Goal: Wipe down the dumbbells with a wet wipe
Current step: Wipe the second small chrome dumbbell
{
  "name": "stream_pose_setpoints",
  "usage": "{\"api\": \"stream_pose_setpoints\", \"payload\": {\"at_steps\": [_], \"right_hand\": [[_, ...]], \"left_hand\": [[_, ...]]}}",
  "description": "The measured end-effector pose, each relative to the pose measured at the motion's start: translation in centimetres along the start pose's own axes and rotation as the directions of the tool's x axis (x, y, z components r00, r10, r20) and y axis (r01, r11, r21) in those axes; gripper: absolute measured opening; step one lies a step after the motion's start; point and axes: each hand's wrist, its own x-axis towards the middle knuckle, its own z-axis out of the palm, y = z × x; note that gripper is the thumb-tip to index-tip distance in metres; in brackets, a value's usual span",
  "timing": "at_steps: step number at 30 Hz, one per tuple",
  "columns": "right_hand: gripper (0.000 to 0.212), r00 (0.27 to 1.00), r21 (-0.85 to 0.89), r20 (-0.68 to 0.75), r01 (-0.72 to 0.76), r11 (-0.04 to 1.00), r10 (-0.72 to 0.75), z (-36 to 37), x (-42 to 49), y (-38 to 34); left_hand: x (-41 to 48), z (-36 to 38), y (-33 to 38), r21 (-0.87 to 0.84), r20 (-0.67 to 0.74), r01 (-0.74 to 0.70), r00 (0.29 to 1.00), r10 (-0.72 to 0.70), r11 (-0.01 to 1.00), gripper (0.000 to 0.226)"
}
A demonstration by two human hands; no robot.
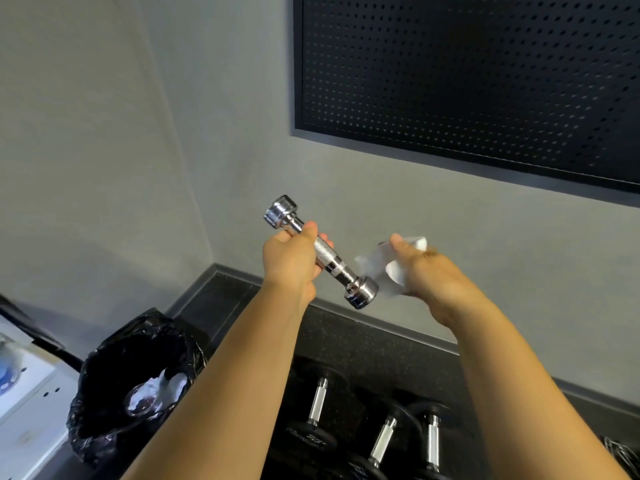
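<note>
Dumbbell [325, 254]: chrome, aloft, left hand [289, 261] curled round its bar; long axis slants down toward right hand [440, 278]. Wipe [394, 270]: clutched there, just beside lower head, seemingly not touching.

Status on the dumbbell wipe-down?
Left hand grips chrome dumbbell by its handle, raised. Right hand holds wet wipe beside the lower head, contact unclear. Nothing between them.

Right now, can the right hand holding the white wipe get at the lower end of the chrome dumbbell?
Probably yes. The right hand with the white wet wipe is beside the lower head of the shiny chrome dumbbell, nothing lies between them, and the left hand grips only its middle.
</note>
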Motion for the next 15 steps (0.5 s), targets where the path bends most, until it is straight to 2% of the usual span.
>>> {"api": "stream_pose_setpoints", "payload": {"at_steps": [1, 3, 5, 7, 9, 10, 12, 14, 15], "right_hand": [[0.034, 0.995, -0.093, -0.064, 0.077, 0.993, -0.083, 0.1, 0.0, 0.3], [0.042, 0.971, -0.275, -0.073, 0.202, 0.94, -0.229, 1.2, -0.4, 1.1], [0.05, 0.953, -0.381, -0.017, 0.275, 0.883, -0.304, 3.1, -1.0, 2.3], [0.072, 0.933, -0.399, 0.061, 0.347, 0.849, -0.354, 4.4, -1.9, 3.4], [0.093, 0.921, -0.314, 0.124, 0.39, 0.866, -0.37, 4.6, -2.6, 3.8], [0.096, 0.922, -0.245, 0.168, 0.381, 0.892, -0.348, 4.5, -2.9, 3.7], [0.09, 0.938, -0.005, 0.224, 0.274, 0.962, -0.266, 4.2, -3.0, 3.4], [0.074, 0.955, 0.239, 0.214, 0.151, 0.959, -0.204, 4.0, -2.6, 3.5], [0.061, 0.955, 0.27, 0.193, 0.17, 0.948, -0.226, 4.1, -2.4, 3.7]], "left_hand": [[0.2, -0.1, 0.0, -0.04, -0.026, 0.006, 1.0, -0.007, 0.999, 0.008], [0.3, -0.2, 0.0, -0.12, -0.069, 0.018, 0.997, -0.027, 0.993, 0.005], [0.2, 0.0, 0.0, -0.186, -0.092, 0.023, 0.995, -0.041, 0.982, 0.002], [-0.1, 0.1, -0.1, -0.237, -0.1, 0.027, 0.994, -0.052, 0.971, 0.005], [-0.3, 0.2, -0.1, -0.27, -0.106, 0.028, 0.993, -0.059, 0.962, 0.009], [-0.3, 0.1, 0.0, -0.284, -0.109, 0.029, 0.992, -0.063, 0.958, 0.012], [-0.3, -0.1, 0.0, -0.313, -0.112, 0.039, 0.991, -0.078, 0.949, 0.016], [-0.5, -0.1, 0.0, -0.334, -0.108, 0.065, 0.988, -0.106, 0.94, 0.016], [-0.7, -0.1, 0.0, -0.341, -0.106, 0.079, 0.987, -0.122, 0.937, 0.013]]}}
